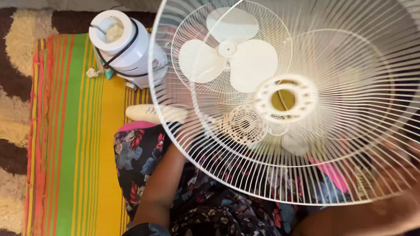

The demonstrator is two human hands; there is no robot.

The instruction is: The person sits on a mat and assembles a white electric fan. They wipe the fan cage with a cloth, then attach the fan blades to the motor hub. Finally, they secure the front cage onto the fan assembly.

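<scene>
1. Stripes of green, yellow and orange run along a mat on the floor, and a fluffy brown and cream rug lies under it.
2. From the head camera, a big round white wire fan guard fills most of the view. It is held up close and flat to the camera, tipped a little, with its white middle ring right of the centre.
3. Through the wires you can see white fan blades inside a smaller wire guard farther away, near the top.
4. A white fan motor body with a black cord around it stands on the mat at the top left, well apart from both arms.
5. A pale, long, rounded thing lies just beside the big guard's left edge. I cannot tell what it is.
6. The left arm reaches up from the bottom and goes under the guard's lower left edge. The left hand is hidden behind the wires, so I cannot tell how its fingers are.
7. The right hand is at the guard's lower right rim. It is blurry, so I cannot tell if its fingers are closed on the rim.
8. The guard lies across between the two arms, and each is at its own side of the rim.
9. Dark flowery clothes cover the person's lap under the guard.
</scene>
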